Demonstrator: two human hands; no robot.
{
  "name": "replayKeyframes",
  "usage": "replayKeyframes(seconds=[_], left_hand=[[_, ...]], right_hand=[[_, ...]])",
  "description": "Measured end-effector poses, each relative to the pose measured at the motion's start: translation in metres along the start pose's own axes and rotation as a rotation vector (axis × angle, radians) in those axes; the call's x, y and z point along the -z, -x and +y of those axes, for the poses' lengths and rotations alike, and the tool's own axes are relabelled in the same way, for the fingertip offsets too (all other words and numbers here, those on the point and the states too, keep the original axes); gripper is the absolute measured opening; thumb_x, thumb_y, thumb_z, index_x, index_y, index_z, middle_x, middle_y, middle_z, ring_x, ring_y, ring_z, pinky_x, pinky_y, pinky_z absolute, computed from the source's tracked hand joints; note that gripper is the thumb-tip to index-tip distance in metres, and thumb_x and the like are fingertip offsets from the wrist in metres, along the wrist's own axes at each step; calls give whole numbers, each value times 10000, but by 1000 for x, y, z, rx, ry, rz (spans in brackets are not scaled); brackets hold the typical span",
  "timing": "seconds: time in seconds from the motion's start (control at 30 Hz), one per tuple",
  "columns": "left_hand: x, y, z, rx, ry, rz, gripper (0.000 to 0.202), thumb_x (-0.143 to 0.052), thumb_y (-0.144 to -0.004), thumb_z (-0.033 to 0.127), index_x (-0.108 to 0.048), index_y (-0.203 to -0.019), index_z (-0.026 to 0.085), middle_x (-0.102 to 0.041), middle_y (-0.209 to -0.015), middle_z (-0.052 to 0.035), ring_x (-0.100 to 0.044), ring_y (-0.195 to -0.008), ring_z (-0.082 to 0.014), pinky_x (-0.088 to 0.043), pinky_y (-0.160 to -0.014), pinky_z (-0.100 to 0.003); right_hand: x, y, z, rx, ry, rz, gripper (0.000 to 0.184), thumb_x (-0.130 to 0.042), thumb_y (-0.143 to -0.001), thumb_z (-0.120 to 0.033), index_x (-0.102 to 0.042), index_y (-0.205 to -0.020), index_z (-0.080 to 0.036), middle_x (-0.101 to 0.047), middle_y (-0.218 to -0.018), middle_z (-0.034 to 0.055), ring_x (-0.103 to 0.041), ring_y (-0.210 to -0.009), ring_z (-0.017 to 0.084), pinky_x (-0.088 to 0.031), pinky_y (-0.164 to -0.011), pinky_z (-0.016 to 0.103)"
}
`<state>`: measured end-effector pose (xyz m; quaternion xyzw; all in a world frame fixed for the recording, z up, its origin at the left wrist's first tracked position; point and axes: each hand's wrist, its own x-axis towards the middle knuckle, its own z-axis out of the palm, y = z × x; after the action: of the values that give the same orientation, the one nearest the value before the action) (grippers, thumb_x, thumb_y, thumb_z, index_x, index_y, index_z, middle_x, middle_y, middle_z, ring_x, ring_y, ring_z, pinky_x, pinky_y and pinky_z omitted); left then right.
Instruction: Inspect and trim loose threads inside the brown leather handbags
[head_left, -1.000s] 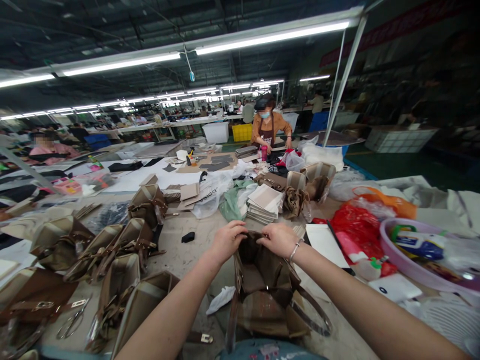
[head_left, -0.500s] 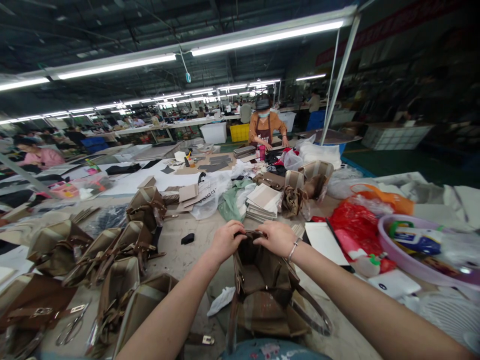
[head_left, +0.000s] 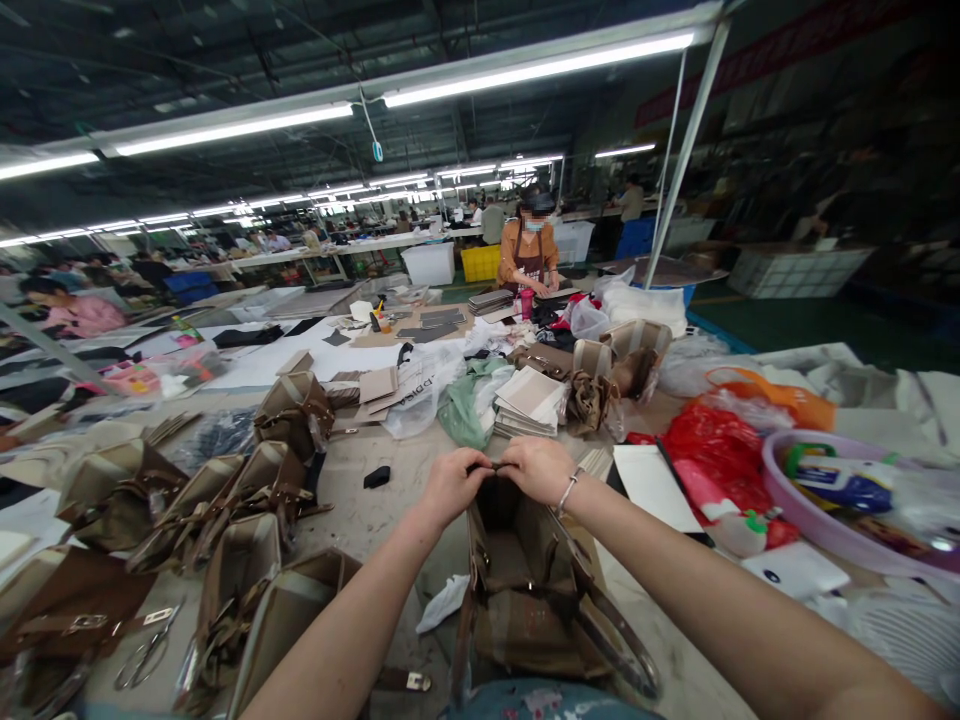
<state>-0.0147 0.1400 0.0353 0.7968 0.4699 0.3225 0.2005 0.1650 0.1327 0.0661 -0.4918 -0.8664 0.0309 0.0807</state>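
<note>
A brown handbag (head_left: 536, 625) stands on the table right in front of me, its mouth facing up and its handle loop hanging toward me at the right. At the bag's far top edge, my left hand (head_left: 457, 485) pinches the rim between thumb and fingers. Close beside it, my right hand (head_left: 536, 470), with a bracelet at the wrist, grips the same rim. The two sets of fingertips nearly meet. A crumpled white scrap (head_left: 444, 603) lies left of the bag.
Several similar brown bags (head_left: 251, 485) stand at the left, near scissors (head_left: 148, 650). Beyond my hands are stacked beige panels (head_left: 529, 400) and a green plastic bag (head_left: 469, 405). A purple basin (head_left: 795, 515) and red plastic bag (head_left: 709, 450) sit right. A co-worker (head_left: 529, 250) works across the table.
My right hand has slid left along the rim, closer to my left hand, and its fingers have closed more. The handbag stays in place.
</note>
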Motion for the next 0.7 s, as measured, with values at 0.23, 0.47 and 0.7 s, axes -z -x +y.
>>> replayKeyframes(seconds=[0.23,0.47,0.7], left_hand=[[-3,0,-3,79,180,48,137,-609,-717,180,-607,-851,205,-693,-767,23,-632,-718,-128,-479,-698,-240],[5,-3,-7,68,60,-34,160,-651,-698,207,-688,-853,201,-719,-876,-27,-657,-803,-169,-490,-789,-275],[6,-3,-1,19,-95,-65,159,-581,-760,182,-707,-846,226,-723,-849,-8,-655,-753,-152,-490,-753,-259]], right_hand=[[-1,-4,1,-35,-46,14,243,-482,-850,-363,-676,-794,-229,-623,-833,18,-550,-795,149,-358,-631,241],[-1,-5,0,-44,-67,21,227,-485,-849,-322,-665,-761,-214,-619,-821,19,-543,-780,141,-349,-626,240],[1,-4,-2,-25,-29,14,239,-481,-858,-343,-654,-758,-211,-618,-822,20,-550,-799,148,-358,-634,246]])
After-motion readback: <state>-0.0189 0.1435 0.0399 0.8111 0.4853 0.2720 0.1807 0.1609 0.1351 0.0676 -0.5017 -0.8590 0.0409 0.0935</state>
